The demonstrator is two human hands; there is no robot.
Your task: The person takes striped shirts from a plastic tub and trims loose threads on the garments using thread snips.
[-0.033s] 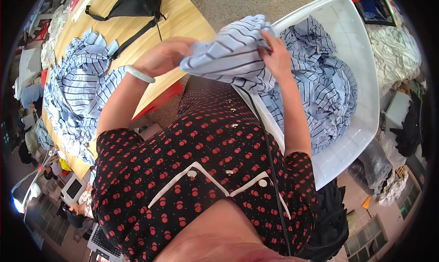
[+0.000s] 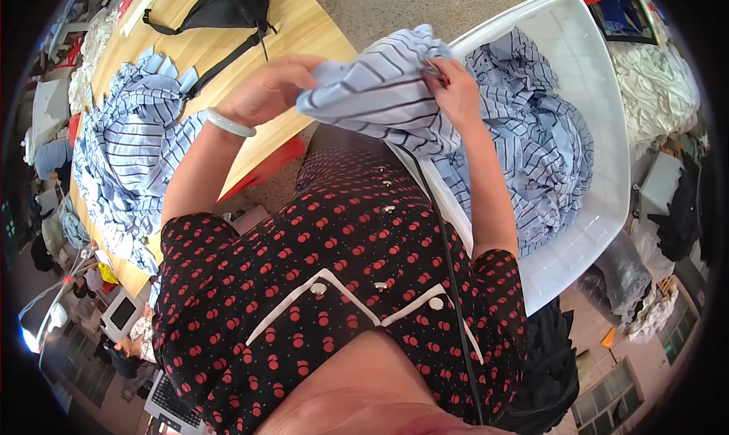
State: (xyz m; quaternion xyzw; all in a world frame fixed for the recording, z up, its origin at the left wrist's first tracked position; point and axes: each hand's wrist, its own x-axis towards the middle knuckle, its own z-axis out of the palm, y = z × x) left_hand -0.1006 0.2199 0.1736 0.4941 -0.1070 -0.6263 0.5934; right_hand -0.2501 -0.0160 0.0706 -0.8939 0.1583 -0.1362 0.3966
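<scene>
A light blue cloth piece with dark stripes (image 2: 380, 85) hangs bunched between my hands, in front of my body. My left hand (image 2: 267, 89), with a pale bangle at its wrist, grips the cloth's left end between thumb and fingers. At the upper right of the cloth, my right hand (image 2: 453, 93) pinches a fold with bent fingers. More striped blue cloth (image 2: 129, 154) lies heaped on the wooden table (image 2: 307, 28) to the left. To the right, a white plastic tub (image 2: 611, 139) holds a crumpled pile of the same striped cloth (image 2: 543, 161).
A black waist bag (image 2: 228, 8) with its strap lies on the far part of the table. Something red (image 2: 266, 165) shows below the table edge. White cloth (image 2: 657, 89) is heaped beyond the tub, and black fabric (image 2: 543, 374) lies near my right side.
My right hand has shifted slightly left along the cloth, its fingers drawn closer together. The cloth's upper edge has moved a little with it. My left hand has barely moved.
</scene>
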